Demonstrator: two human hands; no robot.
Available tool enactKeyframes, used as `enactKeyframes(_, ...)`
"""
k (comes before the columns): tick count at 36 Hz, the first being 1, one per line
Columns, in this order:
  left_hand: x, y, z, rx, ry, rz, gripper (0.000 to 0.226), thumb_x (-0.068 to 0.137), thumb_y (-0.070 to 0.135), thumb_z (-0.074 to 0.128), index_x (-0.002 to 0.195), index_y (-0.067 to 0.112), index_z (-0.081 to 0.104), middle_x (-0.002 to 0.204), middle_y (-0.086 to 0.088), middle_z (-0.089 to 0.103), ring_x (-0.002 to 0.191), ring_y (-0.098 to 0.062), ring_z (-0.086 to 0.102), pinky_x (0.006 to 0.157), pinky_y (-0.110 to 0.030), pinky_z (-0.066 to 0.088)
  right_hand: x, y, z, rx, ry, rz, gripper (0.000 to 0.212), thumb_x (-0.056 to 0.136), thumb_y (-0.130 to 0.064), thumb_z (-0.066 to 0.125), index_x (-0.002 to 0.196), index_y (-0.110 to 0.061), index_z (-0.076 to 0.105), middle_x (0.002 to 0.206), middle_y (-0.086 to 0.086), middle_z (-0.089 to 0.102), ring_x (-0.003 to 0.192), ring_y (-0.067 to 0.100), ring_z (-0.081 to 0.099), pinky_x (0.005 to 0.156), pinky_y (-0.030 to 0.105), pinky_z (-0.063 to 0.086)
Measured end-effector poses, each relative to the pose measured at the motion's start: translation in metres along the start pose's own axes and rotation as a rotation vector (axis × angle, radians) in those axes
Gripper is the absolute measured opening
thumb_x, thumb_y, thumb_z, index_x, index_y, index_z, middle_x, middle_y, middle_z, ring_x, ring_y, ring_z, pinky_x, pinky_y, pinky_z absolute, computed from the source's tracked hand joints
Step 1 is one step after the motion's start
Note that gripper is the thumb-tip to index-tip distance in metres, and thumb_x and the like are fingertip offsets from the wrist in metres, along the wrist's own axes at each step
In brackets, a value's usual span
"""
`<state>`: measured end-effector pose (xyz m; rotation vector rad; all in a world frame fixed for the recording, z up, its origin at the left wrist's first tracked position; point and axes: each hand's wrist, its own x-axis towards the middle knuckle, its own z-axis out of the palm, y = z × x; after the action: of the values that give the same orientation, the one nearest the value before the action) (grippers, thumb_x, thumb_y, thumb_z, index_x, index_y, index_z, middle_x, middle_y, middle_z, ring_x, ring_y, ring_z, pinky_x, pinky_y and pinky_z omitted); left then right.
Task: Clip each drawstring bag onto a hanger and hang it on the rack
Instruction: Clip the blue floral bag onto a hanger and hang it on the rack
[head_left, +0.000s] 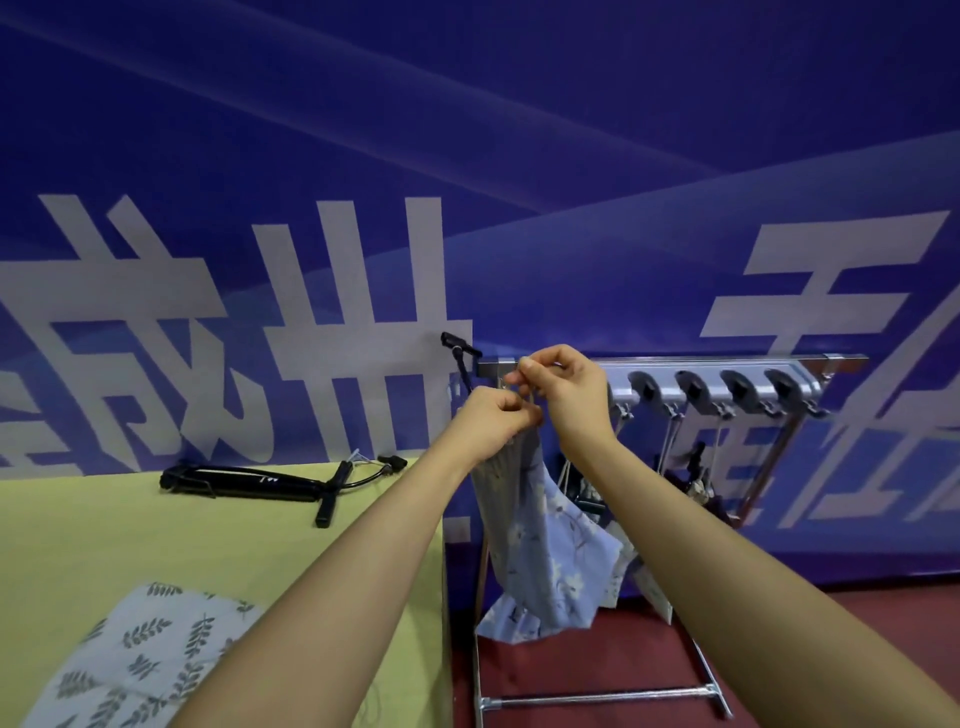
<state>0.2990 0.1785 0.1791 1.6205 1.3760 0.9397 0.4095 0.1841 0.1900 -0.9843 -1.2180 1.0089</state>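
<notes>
- Blue floral drawstring bag (540, 535) dangles right below the grip, beside the rack's top bar (675, 359).
- Left hand (496, 418) pinches its gathered neck; right hand (563, 387), just above, pinches something small I can't identify.
- Risk, I'd say: a shallow bite, and the bag slips to the floor.

Single head-worn wide-angle view; no second view, so no overlap is had; the scene is seen from the person's eye level, faced forward and slightly down toward a blue banner wall (571, 156); strong barrel distortion is seen at the edges; both forearms are run in from 6 o'clock to frame centre; the rack (675, 359) is framed close at centre, toward 3 o'clock; the yellow-green table (130, 530) is held near at 8 o'clock; red floor (779, 634) at 5 o'clock.
</notes>
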Motion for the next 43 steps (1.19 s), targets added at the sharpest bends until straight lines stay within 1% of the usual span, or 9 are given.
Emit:
enactKeyframes(4, 0.002, -0.001, 0.000, -0.055, 0.054, 0.046, 0.018, 0.091, 0.019, 0.060, 0.077, 0.011, 0.066, 0.056, 0.004, 0.051, 0.046, 0.002, 0.043, 0.049, -0.016, 0.037, 0.005, -0.003, -0.002, 0.064, -0.027, -0.012, 0.005, 0.089, -0.004, 0.061, 0.085, -0.003, 0.064, 0.073, 0.009, 0.069, 0.064, 0.008, 0.065, 0.059, 0.017, 0.051)
enactKeyframes(7, 0.002, -0.003, -0.007, -0.177, 0.141, 0.084, 0.014, 0.093, 0.020, 0.058, 0.100, 0.015, 0.069, 0.086, -0.002, 0.068, 0.076, -0.003, 0.060, 0.064, -0.012, 0.047, 0.009, -0.009, 0.000, 0.048, -0.063, -0.037, 0.005, 0.088, -0.005, 0.063, 0.086, -0.003, 0.067, 0.073, 0.006, 0.068, 0.063, 0.002, 0.065, 0.060, 0.013, 0.049)
enactKeyframes(9, 0.003, -0.005, -0.014, -0.207, 0.178, 0.101, 0.014, 0.093, 0.021, 0.057, 0.098, 0.018, 0.070, 0.090, -0.001, 0.070, 0.083, -0.005, 0.060, 0.065, -0.007, 0.046, 0.011, -0.010, 0.002, 0.034, -0.083, -0.045, 0.007, 0.088, -0.005, 0.063, 0.084, -0.006, 0.068, 0.072, 0.004, 0.067, 0.063, 0.002, 0.064, 0.061, 0.012, 0.049)
enactKeyframes(14, 0.009, -0.003, -0.024, -0.120, 0.180, 0.103, 0.015, 0.093, 0.017, 0.056, 0.088, 0.011, 0.069, 0.089, -0.008, 0.069, 0.083, -0.012, 0.060, 0.077, -0.025, 0.046, 0.010, 0.000, 0.007, 0.008, -0.079, -0.028, 0.006, 0.088, -0.004, 0.062, 0.086, -0.002, 0.067, 0.076, 0.006, 0.065, 0.061, -0.002, 0.061, 0.058, 0.010, 0.047)
enactKeyframes(19, 0.014, 0.000, -0.029, -0.160, 0.226, 0.099, 0.016, 0.094, 0.007, 0.051, 0.087, 0.006, 0.065, 0.068, 0.001, 0.060, 0.053, 0.005, 0.052, 0.055, -0.012, 0.039, 0.007, 0.021, 0.001, -0.059, -0.079, -0.004, 0.006, 0.088, -0.009, 0.065, 0.093, -0.011, 0.065, 0.085, -0.001, 0.066, 0.076, 0.004, 0.061, 0.066, 0.015, 0.048)
enactKeyframes(21, 0.016, -0.001, -0.032, -0.153, 0.254, 0.100, 0.016, 0.094, 0.008, 0.051, 0.084, 0.010, 0.064, 0.066, 0.003, 0.058, 0.052, 0.002, 0.050, 0.051, -0.012, 0.039, 0.003, 0.032, -0.003, -0.121, -0.116, 0.043, 0.016, 0.086, -0.011, 0.068, 0.099, -0.003, 0.064, 0.086, 0.003, 0.064, 0.078, 0.010, 0.059, 0.068, 0.019, 0.049)
enactKeyframes(29, 0.015, -0.003, -0.041, -0.118, 0.279, 0.049, 0.014, 0.088, 0.015, 0.063, 0.074, 0.016, 0.063, 0.071, -0.001, 0.064, 0.056, -0.013, 0.055, 0.059, -0.028, 0.050, -0.006, 0.037, 0.008, -0.241, -0.265, 0.015, 0.021, 0.083, -0.018, 0.073, 0.079, 0.003, 0.067, 0.071, 0.010, 0.064, 0.067, 0.015, 0.057, 0.066, 0.027, 0.048)
enactKeyframes(35, 0.010, -0.002, -0.051, -0.088, 0.361, 0.040, 0.019, 0.086, 0.019, 0.065, 0.070, 0.012, 0.058, 0.066, -0.004, 0.059, 0.059, -0.015, 0.051, 0.060, -0.028, 0.046, -0.001, 0.038, 0.021, -0.484, -0.362, -0.040, 0.023, 0.084, -0.021, 0.070, 0.075, 0.000, 0.066, 0.069, 0.011, 0.066, 0.064, 0.015, 0.056, 0.063, 0.033, 0.047)
enactKeyframes(43, 0.006, 0.004, -0.059, -0.133, 0.480, -0.088, 0.024, 0.082, 0.011, 0.055, 0.059, 0.010, 0.046, 0.059, -0.010, 0.039, 0.055, -0.017, 0.034, 0.053, -0.025, 0.032, 0.001, 0.040, 0.035, -0.636, -0.470, -0.103, 0.018, 0.086, -0.014, 0.065, 0.070, -0.013, 0.056, 0.062, -0.007, 0.054, 0.056, 0.004, 0.046, 0.055, 0.014, 0.036)
